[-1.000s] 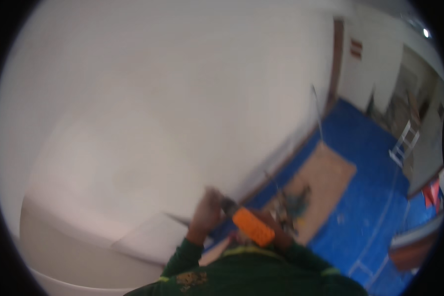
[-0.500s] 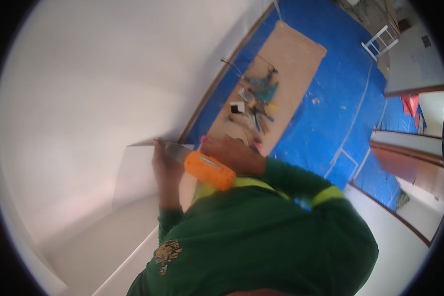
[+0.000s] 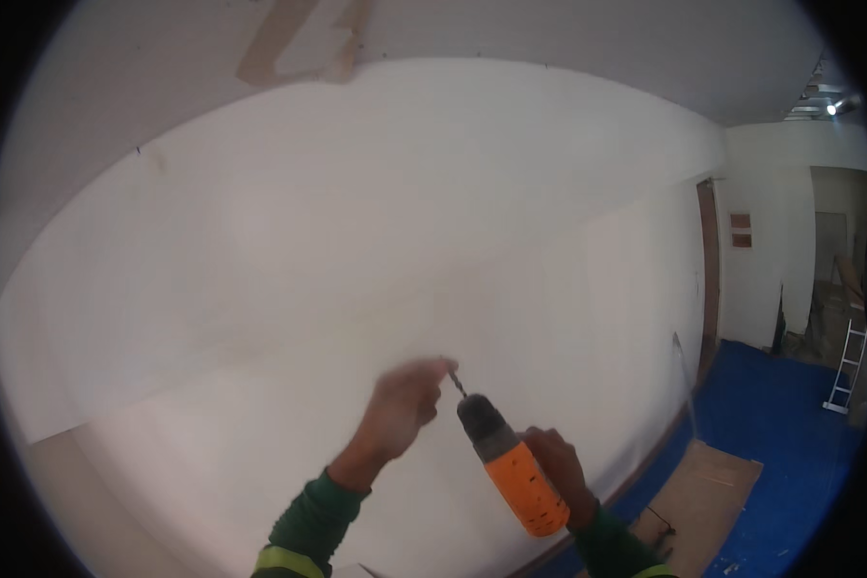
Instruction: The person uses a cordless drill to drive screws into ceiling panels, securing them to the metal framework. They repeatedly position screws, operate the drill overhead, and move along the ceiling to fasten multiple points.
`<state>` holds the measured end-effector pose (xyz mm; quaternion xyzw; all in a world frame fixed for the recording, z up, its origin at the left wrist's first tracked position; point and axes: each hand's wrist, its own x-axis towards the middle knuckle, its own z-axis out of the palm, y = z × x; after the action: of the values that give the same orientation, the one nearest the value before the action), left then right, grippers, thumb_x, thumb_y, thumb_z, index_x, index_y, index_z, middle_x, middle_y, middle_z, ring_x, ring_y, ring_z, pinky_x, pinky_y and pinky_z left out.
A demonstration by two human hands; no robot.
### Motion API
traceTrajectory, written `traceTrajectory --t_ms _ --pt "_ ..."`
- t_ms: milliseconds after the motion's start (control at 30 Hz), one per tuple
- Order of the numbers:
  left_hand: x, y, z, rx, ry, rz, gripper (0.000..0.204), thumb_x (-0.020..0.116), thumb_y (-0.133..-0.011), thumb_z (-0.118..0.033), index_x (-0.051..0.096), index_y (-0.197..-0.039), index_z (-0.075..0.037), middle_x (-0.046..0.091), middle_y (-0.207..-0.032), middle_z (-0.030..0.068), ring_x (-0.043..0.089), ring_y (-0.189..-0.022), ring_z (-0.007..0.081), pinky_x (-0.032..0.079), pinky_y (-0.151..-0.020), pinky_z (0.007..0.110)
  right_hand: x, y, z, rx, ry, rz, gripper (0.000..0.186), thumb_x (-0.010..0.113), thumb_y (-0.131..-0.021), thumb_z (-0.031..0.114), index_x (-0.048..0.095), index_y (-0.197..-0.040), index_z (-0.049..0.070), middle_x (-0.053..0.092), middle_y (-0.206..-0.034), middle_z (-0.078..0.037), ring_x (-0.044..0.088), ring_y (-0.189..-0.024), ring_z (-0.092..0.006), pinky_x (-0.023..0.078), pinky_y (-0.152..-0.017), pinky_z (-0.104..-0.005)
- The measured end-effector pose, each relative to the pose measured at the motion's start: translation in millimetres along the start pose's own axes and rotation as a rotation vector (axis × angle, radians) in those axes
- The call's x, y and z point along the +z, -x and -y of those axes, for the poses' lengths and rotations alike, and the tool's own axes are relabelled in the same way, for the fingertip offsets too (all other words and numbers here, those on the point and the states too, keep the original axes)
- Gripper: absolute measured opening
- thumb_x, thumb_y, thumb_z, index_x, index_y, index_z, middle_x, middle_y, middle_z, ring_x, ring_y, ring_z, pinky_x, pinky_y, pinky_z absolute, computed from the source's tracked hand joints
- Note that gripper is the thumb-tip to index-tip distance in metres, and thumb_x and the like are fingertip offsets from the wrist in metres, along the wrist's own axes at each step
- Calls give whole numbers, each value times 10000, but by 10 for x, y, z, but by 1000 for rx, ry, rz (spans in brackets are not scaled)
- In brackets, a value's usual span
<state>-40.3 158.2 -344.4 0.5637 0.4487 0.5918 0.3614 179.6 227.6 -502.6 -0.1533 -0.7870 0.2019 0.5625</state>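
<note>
An orange and black power drill [image 3: 520,482] points up toward the white wall [image 3: 549,289], a twisted drill bit [image 3: 458,380] in its chuck. My right hand [image 3: 561,467] is closed round the drill from its right side; the handle and most of the fingers are hidden behind the body. Just left of the bit, my left hand [image 3: 405,409] is raised with curled fingers. Its thumb and forefinger come together by the bit's tip, where something pinkish shows, too small to tell from a fingertip. Whether the bit touches the wall cannot be seen.
A brown board [image 3: 713,482] lies on blue floor sheeting [image 3: 790,414] at the lower right, with a dark cord or tool on it. A white ladder [image 3: 846,371] stands farther right. The ceiling [image 3: 511,29] meets the wall above, bearing a brown patch [image 3: 299,58].
The view has swung up from the floor and tools to the wall. My left hand has left the drill's front and is by the bit's tip; the drill is raised in my right hand.
</note>
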Motion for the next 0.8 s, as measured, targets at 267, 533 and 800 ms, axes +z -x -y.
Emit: traceTrajectory --t_ms 267,533,800 --pt "-221 -690 -1887 402 -311 112 303 688 -1099 -350 732 -1145 -54 291 -710 -119 255 -605 25 224 -523 225 163 -1761 558 -309 -377 -266 236 756 -991 140 622 -1168 61 709 -930 -42 687 -759 -135 569 -683 -295" --pt "81 -696 -2772 576 -529 -41 360 659 -1088 -406 745 -1157 -63 274 -703 -107 230 -615 54 242 -543 254 -200 -2583 953 -656 -329 -356 315 829 -926 69 615 -1154 30 697 -883 -24 649 -683 -98 564 -643 -229" --pt "353 -655 -2785 554 -442 -70 350 617 -1110 -362 714 -1189 -36 247 -738 -103 223 -624 53 222 -543 254 -446 -2581 997 -549 -509 -215 303 782 -888 67 584 -1117 49 683 -881 -76 680 -739 -195 557 -693 -320"
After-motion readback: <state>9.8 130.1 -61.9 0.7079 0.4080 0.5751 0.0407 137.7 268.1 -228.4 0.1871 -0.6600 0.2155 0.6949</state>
